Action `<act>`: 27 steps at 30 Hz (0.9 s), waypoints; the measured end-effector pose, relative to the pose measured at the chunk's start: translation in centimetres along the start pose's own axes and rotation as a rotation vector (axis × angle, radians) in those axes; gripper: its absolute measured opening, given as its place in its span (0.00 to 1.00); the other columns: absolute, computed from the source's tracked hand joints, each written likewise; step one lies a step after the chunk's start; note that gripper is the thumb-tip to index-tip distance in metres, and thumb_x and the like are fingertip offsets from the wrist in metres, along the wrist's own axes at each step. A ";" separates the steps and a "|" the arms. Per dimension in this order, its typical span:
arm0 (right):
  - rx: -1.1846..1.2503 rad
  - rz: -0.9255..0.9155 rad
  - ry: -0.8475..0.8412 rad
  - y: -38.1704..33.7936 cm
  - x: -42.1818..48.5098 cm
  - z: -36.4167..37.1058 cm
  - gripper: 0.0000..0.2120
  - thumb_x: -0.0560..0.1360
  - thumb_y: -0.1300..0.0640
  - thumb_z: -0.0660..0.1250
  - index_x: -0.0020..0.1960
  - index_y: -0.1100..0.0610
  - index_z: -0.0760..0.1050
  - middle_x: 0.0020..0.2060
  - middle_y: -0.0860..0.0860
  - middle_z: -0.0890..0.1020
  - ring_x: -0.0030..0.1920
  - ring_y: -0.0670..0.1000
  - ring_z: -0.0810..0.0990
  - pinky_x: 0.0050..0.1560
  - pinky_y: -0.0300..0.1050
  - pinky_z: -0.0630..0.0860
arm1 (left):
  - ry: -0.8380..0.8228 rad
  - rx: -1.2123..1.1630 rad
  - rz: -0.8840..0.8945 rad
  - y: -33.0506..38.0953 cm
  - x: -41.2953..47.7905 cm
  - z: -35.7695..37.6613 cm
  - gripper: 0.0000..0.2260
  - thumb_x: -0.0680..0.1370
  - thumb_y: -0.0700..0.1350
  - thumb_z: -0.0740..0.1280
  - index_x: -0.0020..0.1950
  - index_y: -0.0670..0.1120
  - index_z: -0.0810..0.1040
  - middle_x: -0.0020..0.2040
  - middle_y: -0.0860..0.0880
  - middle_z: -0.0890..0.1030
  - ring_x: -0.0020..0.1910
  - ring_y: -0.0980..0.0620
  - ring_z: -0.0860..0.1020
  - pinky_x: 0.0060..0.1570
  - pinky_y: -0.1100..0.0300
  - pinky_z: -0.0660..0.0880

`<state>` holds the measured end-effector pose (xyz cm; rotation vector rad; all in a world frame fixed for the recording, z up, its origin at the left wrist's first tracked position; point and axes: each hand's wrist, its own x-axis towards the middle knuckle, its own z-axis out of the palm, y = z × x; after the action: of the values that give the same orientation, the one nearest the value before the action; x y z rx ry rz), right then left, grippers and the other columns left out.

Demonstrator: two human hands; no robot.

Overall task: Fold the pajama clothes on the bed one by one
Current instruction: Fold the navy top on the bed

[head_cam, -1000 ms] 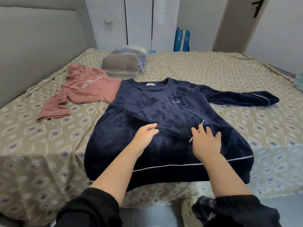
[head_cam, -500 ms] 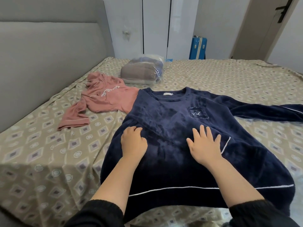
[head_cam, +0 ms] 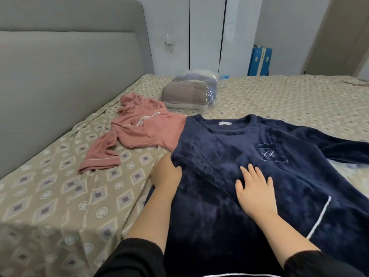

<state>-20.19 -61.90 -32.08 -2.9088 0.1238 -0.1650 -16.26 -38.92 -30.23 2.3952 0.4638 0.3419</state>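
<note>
- Navy fleece pajama top lies spread front-up on the patterned beige bed sheet, its edge overlapping a pink pajama top.
- Right hand rests flat on it, fingers spread wide.
- Left hand sits at its left edge, with its fingers hidden under the fabric, so their grip cannot be told.

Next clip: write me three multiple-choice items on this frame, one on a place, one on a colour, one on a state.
1. The pink top lies: A. left of the navy top; B. in a drawer; C. on a chair.
2. The suitcase is: A. red; B. blue; C. black.
3. The right hand is: A. flat on the navy top; B. pinching a sleeve; C. hanging off the bed.
Answers: A, its edge meets the navy top's left side; B, blue shell beside the wardrobe; A, fingers spread on the fabric.
</note>
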 end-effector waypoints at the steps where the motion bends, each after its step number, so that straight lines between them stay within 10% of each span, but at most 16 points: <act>1: 0.012 0.004 0.006 0.0 0.0 0.0 0.26 0.81 0.47 0.48 0.78 0.50 0.52 0.78 0.49 0.49 0.78 0.48 0.45 0.76 0.54 0.44 | 0.029 -0.043 -0.007 -0.3 0.4 -0.2 0.08 0.75 0.43 0.64 0.53 0.47 0.78 0.49 0.45 0.82 0.49 0.40 0.79 0.45 0.54 0.74; 6: 0.066 0.008 0.035 0.0 0.0 0.1 0.25 0.81 0.49 0.50 0.77 0.50 0.55 0.78 0.50 0.50 0.78 0.48 0.46 0.76 0.52 0.43 | 0.225 -0.130 -0.096 -3.7 1.9 -1.9 0.10 0.71 0.36 0.62 0.45 0.48 0.79 0.48 0.45 0.80 0.41 0.43 0.74 0.38 0.57 0.66; 12: 0.059 0.018 0.024 -0.1 -0.1 -0.1 0.26 0.80 0.49 0.49 0.78 0.51 0.54 0.78 0.50 0.50 0.78 0.48 0.46 0.77 0.53 0.43 | -0.140 0.161 0.083 -3.3 2.7 -3.0 0.09 0.76 0.48 0.64 0.54 0.48 0.79 0.54 0.44 0.81 0.54 0.40 0.77 0.48 0.54 0.72; 16: 0.052 0.015 0.017 -0.2 -0.2 -0.2 0.26 0.80 0.50 0.49 0.78 0.52 0.54 0.78 0.50 0.50 0.78 0.49 0.46 0.77 0.53 0.43 | -0.405 -0.170 0.002 -2.2 2.5 -4.7 0.10 0.78 0.48 0.65 0.57 0.47 0.79 0.53 0.48 0.80 0.54 0.46 0.77 0.51 0.57 0.71; 21: 0.049 0.006 0.007 -0.2 -0.3 -0.3 0.26 0.81 0.50 0.48 0.78 0.52 0.54 0.78 0.51 0.50 0.78 0.49 0.46 0.77 0.54 0.43 | -0.014 0.068 0.046 -4.0 1.7 -4.3 0.07 0.72 0.37 0.62 0.43 0.48 0.77 0.46 0.43 0.81 0.45 0.41 0.75 0.40 0.57 0.67; 27: 0.021 -0.002 0.009 -0.3 -0.3 -0.3 0.26 0.81 0.50 0.48 0.78 0.53 0.53 0.78 0.51 0.51 0.78 0.50 0.47 0.76 0.55 0.44 | -0.277 -0.069 0.101 -3.8 2.2 -5.0 0.14 0.74 0.37 0.64 0.57 0.46 0.78 0.49 0.50 0.78 0.52 0.46 0.77 0.49 0.57 0.71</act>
<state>-20.48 -61.66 -31.72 -2.8872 0.1197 -0.1783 -17.00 -32.51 -28.78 2.3564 0.2014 0.0660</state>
